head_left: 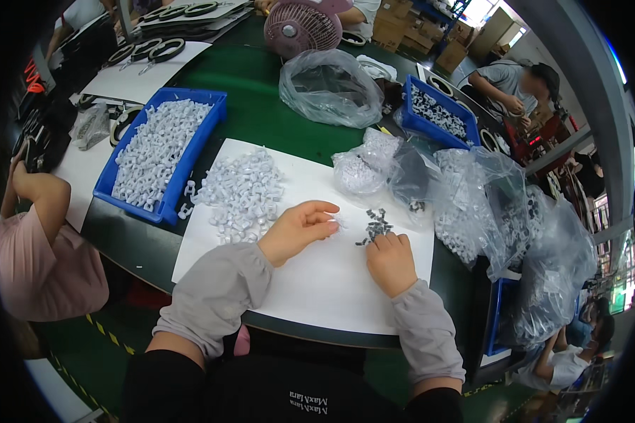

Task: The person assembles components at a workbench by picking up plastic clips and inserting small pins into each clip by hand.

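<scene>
The left hand (296, 231) is hovering over the white sheet (317, 299), its forefinger and thumb curving toward each other and standing slightly apart, with a small whitish piece (341, 221) showing just beyond their tips. The right hand (393, 264) is resting farther right, knuckles up, its fingers (388, 243) bending down close together and reaching the near edge of a little heap of dark pieces (375, 222); the knuckles are hiding the tips, so I cannot tell whether they are pinching a piece or only touching the heap. Those dark pieces are lying on the sheet between the two hands and beyond the right one. A wide heap of white pieces (240, 187) is spreading over the sheet's far left part, just past the left wrist. Beside it, a blue tray (203, 144) full of similar white pieces is standing on the green bench (250, 106). Clear bags of white pieces (462, 204) are sitting along the right side, and a second blue tray (432, 128) is holding dark and white pieces behind them. A pink fan (303, 32) is standing at the far side, with a loose clear bag (330, 92) lying in front of it. Grey sleeves (215, 292) are covering both forearms.
</scene>
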Tool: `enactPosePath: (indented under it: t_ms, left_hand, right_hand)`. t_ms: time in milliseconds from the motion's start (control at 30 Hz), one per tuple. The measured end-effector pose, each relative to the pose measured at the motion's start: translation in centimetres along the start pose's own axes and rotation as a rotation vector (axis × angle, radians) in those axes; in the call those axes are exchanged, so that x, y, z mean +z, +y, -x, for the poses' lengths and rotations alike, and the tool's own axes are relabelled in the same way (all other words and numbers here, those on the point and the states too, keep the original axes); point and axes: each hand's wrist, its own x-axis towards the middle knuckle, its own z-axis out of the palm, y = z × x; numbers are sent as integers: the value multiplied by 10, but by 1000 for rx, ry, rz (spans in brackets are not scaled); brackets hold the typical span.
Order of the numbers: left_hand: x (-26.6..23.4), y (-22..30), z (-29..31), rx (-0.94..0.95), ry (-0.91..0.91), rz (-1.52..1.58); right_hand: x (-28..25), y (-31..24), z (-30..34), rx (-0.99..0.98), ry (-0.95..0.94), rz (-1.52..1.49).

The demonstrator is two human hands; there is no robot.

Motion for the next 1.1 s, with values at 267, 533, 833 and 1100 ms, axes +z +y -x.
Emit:
enactPosePath:
  t_ms: [267, 533, 833, 1100]
  left_hand:
    - [0, -15, 7, -27, 36, 323]
    - [10, -22, 23, -111, -51, 507]
    - [30, -39, 59, -54, -138, 270]
    - [46, -50, 69, -120, -210, 395]
  right_hand:
    - [-8, 5, 14, 236, -53, -422]
    - [-15, -10, 26, 197, -65, -371]
    - [-32, -57, 25, 324, 281, -794]
    - [-23, -72, 45, 479, 413, -1430]
